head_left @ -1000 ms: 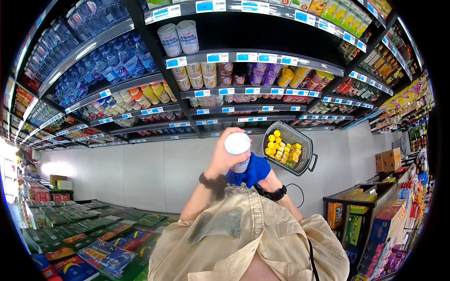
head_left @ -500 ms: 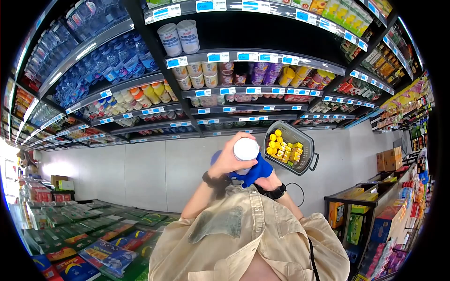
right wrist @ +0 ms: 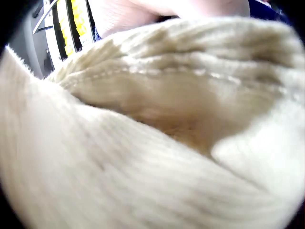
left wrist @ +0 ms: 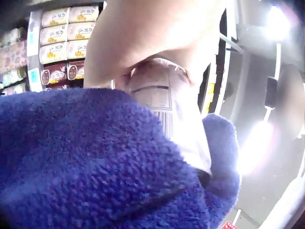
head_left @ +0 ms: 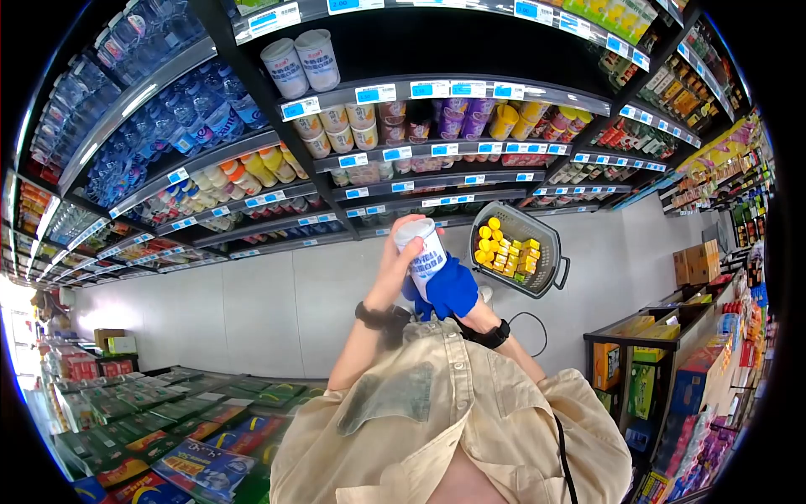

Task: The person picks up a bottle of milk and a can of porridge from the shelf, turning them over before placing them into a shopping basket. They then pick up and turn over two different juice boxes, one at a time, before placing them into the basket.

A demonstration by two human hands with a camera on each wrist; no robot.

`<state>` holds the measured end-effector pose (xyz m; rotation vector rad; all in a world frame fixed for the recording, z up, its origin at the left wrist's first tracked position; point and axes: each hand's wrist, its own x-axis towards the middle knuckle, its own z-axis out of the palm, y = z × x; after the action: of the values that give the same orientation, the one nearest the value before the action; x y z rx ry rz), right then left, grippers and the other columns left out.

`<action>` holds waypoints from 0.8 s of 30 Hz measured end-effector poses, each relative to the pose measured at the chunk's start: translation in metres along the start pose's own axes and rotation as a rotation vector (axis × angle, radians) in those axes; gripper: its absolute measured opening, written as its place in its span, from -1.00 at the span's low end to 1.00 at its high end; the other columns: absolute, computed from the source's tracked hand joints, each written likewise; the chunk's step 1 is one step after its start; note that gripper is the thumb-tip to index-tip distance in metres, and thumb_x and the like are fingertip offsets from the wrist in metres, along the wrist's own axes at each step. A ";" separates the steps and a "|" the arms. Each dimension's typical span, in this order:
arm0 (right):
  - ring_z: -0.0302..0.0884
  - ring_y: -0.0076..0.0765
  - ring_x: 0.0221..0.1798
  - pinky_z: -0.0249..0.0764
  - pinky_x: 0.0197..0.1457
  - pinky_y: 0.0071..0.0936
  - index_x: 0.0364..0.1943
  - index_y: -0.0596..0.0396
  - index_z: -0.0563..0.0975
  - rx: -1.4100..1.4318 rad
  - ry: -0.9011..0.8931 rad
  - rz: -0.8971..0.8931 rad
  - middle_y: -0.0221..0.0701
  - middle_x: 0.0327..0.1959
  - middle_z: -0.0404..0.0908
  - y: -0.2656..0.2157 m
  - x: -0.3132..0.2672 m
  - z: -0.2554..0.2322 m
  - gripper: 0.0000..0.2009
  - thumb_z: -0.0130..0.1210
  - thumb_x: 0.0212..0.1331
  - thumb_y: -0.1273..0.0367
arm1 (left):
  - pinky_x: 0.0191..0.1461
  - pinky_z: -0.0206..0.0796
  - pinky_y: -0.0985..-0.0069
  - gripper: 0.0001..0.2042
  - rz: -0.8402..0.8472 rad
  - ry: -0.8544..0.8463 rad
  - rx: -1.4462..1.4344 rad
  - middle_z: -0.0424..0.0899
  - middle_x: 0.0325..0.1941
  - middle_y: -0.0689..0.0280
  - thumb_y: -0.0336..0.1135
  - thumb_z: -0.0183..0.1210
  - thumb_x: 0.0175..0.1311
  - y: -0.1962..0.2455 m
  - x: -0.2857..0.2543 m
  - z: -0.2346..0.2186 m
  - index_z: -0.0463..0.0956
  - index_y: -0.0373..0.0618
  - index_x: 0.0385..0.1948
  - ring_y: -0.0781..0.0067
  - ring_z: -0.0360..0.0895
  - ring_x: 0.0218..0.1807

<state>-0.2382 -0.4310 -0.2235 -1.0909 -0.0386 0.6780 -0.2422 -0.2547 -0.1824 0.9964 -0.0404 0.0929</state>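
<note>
My left hand [head_left: 395, 265] grips a white can [head_left: 430, 262] with blue lettering by its upper part, thumb across the side near the pale lid. The can is tilted so that its label faces the head camera. A blue cloth [head_left: 449, 286] wraps the can's lower part, and my right hand [head_left: 480, 317] holds the cloth against it, fingers mostly covered. In the left wrist view the fuzzy cloth [left wrist: 95, 157] fills the foreground, with the can's barcode side [left wrist: 164, 105] behind it. Sleeve fabric [right wrist: 143, 157] covers most of the right wrist view.
A grey basket [head_left: 550, 265] holding yellow-lidded items and small yellow boxes stands on the floor to the right. Two similar white cans [head_left: 317, 63] stand on the shelf [head_left: 554, 97] ahead, above rows of other cans. Green packages [head_left: 126, 407] are stacked behind left.
The can has tipped from lid-up to showing its lettered side, and sits slightly further left. The blue cloth has shifted round its lower right side. The head view has shifted slightly.
</note>
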 end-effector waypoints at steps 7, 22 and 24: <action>0.53 -0.57 -0.41 0.46 -0.45 -0.59 -0.16 0.05 0.49 0.030 -0.048 -0.030 -0.50 -0.32 0.52 -0.009 -0.004 0.009 -0.92 0.10 0.35 0.41 | 0.25 0.43 0.31 -0.34 -0.186 0.067 -0.163 0.64 0.12 0.09 0.23 -0.18 0.51 -0.018 -0.014 0.006 0.41 -0.29 0.20 0.23 0.62 0.13; 0.55 -0.28 -0.45 0.45 -0.41 -0.39 -0.34 0.16 0.63 -0.571 0.004 -0.459 -0.34 -0.35 0.63 -0.035 -0.011 0.017 -0.89 0.20 0.12 0.41 | 0.07 0.53 0.35 -0.37 -0.075 0.283 -0.035 0.69 -0.01 0.07 0.23 -0.15 0.50 -0.040 -0.026 -0.006 0.41 -0.25 0.17 0.29 0.66 -0.04; 0.49 -0.18 -0.51 0.40 -0.50 -0.17 -0.32 0.25 0.60 -2.143 0.181 -0.789 -0.23 -0.43 0.54 -0.046 -0.009 0.033 -0.81 0.17 0.05 0.39 | 0.12 0.51 0.35 -0.35 -0.028 0.271 0.050 0.67 0.03 0.08 0.24 -0.12 0.48 -0.047 -0.027 -0.010 0.38 -0.25 0.21 0.27 0.66 0.00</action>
<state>-0.2349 -0.4221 -0.1666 -2.8612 -1.1921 -0.5430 -0.2641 -0.2728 -0.2289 1.0266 0.2243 0.2033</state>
